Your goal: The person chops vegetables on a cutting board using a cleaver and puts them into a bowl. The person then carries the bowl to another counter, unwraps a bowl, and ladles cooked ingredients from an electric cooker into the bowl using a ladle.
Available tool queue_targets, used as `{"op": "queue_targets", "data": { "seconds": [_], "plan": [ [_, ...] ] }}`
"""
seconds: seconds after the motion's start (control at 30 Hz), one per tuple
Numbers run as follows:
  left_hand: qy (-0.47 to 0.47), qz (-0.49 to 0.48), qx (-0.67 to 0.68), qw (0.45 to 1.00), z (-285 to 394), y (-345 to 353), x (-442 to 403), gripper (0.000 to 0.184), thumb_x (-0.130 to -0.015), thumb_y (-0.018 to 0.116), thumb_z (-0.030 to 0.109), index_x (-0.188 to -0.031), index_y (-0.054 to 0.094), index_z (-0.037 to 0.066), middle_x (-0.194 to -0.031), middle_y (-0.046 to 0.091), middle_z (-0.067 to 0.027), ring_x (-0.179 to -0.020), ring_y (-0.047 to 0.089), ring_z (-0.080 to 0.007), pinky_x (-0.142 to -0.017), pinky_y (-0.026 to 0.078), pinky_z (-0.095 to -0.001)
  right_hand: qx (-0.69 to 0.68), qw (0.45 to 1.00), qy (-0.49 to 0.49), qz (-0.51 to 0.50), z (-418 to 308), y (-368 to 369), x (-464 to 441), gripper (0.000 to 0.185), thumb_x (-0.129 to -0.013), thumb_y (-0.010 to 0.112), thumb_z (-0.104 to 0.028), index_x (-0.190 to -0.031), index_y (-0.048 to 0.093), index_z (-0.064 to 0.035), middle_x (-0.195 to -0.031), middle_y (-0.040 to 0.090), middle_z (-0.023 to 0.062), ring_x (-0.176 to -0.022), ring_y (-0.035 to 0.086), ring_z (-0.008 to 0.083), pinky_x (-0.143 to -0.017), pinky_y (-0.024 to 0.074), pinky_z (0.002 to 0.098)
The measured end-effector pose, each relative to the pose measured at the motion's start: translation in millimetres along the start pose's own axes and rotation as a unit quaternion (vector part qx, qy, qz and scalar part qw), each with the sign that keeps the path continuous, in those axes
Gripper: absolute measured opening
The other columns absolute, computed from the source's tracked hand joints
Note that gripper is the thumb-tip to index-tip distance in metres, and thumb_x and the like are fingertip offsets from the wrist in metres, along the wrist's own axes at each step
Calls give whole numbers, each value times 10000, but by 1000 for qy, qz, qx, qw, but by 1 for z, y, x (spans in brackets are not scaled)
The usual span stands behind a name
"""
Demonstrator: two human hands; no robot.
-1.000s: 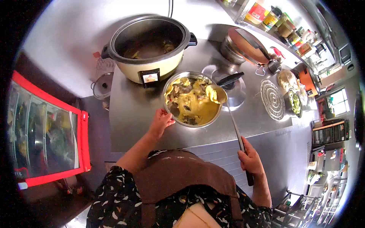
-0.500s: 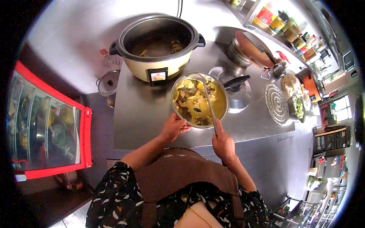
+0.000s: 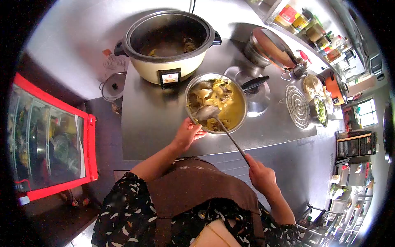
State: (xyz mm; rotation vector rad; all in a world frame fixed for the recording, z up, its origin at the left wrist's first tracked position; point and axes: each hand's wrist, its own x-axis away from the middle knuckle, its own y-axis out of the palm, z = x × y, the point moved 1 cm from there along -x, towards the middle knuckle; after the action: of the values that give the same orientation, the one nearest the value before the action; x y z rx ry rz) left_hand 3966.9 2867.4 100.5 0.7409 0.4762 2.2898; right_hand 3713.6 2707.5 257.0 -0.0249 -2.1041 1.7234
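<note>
A round metal bowl (image 3: 245, 108) stands on the steel counter, filled with yellow broth and chunks of food (image 3: 220, 92). My left hand (image 3: 189, 133) grips its near left rim, thumb at the edge and fingers below. In my right hand (image 3: 262, 178), closed round the end of its long handle, is a metal ladle (image 3: 207, 112). The ladle's head lies in the left part of the bowl, tilted, at the surface of the food. Behind the bowl sits a big cream-coloured cooker pot (image 3: 168, 68) with a dark inside, where some pieces of food show.
A shiny metal lid (image 3: 260, 103) and a black handle (image 3: 255, 82) are right of the bowl. Farther right are a perforated steamer plate (image 3: 297, 106) and a bowl of green vegetables (image 3: 320, 111). A red-framed glass-front fridge (image 3: 91, 148) stands left.
The ladle has swung from the bowl's far side to its near left, and its head now shows. My right hand has moved back and right. My left hand stays at the rim.
</note>
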Motion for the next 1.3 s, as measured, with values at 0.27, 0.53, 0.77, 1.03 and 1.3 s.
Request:
{"op": "queue_targets", "data": {
  "seconds": [0.27,0.53,0.77,1.03,1.3],
  "plan": [
    [11,-18,-16,1000,2,-1,1,347,-945,484,112,-1259,356,36,-1127,550,-184,-968,611,-304,-883,521,-440,-182,977,66,88,-25,8,-61,547,-828,534,-67,-1357,408,-117,-1039,616,217,-920,600,397,-766,497,445],
    [5,-6,9,1000,-5,-3,-2,327,-938,491,118,-1231,384,19,-1125,550,-187,-973,609,-318,-890,514,-452,-77,995,68,12,-24,12,-36,577,-869,496,-139,-1406,302,-219,-971,616,177,-839,608,405,-719,493,507],
    [-9,0,1,1000,1,0,-2,271,-924,517,93,-1146,384,14,-1082,555,-160,-930,623,-279,-861,531,-424,-57,990,123,-43,-28,-14,23,583,-835,543,-117,-1388,368,-173,-1028,621,170,-870,614,378,-736,502,458],
    [11,-32,-13,999,2,-2,1,319,-941,488,111,-1225,374,23,-1126,547,-190,-998,603,-328,-906,506,-459,-230,967,97,49,-27,1,-7,572,-853,531,-149,-1395,351,-172,-1017,619,212,-879,616,394,-727,506,469],
    [6,-16,0,1000,-7,-7,-5,313,-935,507,112,-1214,394,26,-1114,552,-170,-967,611,-308,-884,522,-449,-54,997,39,31,-34,-16,6,546,-862,527,-123,-1380,378,-209,-857,619,158,-742,622,380,-641,515,488]
  ]
}}
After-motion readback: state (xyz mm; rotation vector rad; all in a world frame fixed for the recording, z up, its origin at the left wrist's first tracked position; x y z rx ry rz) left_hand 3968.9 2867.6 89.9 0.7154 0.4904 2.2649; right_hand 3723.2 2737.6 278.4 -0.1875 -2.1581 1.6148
